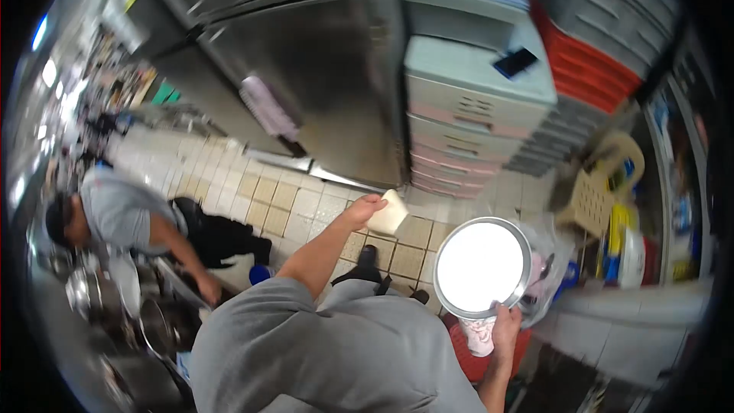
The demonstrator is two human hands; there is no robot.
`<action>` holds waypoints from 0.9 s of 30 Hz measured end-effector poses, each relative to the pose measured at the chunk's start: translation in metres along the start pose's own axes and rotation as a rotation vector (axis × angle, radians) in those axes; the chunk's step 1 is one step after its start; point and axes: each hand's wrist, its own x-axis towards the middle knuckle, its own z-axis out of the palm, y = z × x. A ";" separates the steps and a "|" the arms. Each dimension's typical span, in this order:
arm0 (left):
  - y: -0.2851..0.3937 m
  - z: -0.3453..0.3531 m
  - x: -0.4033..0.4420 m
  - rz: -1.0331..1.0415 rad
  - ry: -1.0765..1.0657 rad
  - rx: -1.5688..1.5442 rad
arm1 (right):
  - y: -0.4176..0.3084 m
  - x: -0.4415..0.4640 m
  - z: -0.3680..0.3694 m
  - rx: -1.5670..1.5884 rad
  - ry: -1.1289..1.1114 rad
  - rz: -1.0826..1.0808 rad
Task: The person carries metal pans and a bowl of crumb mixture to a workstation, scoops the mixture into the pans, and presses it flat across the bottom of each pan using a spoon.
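Observation:
My left hand is stretched out over the tiled floor. Its fingers are closed on one edge of a cream-coloured flat piece with rounded corners, whose exact kind I cannot make out. On the right, my right hand grips the near rim of a round metal pan. The pan's inside is a flat, bright white surface; whether this is a filling or glare I cannot tell. Below the pan, a white and pink patterned cloth or bag lies on a red stool or crate, partly hidden.
A steel refrigerator stands ahead, with a pink cloth hanging on it. Beside it is a drawer unit with a phone on top. A beige plastic chair is at right. At left, a co-worker bends near pots.

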 end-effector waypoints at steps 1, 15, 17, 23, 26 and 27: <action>-0.012 -0.039 -0.015 0.029 0.036 -0.048 | -0.003 0.014 0.020 -0.118 -0.016 0.057; -0.074 -0.455 -0.152 0.211 0.735 -0.559 | -0.193 -0.022 0.592 -0.333 -1.127 0.050; -0.064 -0.504 -0.151 0.300 0.622 -0.765 | -0.218 -0.050 0.660 -0.393 -1.156 -0.006; 0.045 -0.612 -0.139 0.347 0.576 -0.981 | -0.228 -0.041 0.827 -0.477 -1.260 -0.052; 0.068 -0.665 -0.130 0.387 0.640 -1.045 | -0.212 -0.013 0.909 -0.517 -1.329 -0.243; 0.071 -0.684 -0.127 0.399 0.663 -1.069 | -0.216 -0.011 0.943 -0.629 -1.340 -0.324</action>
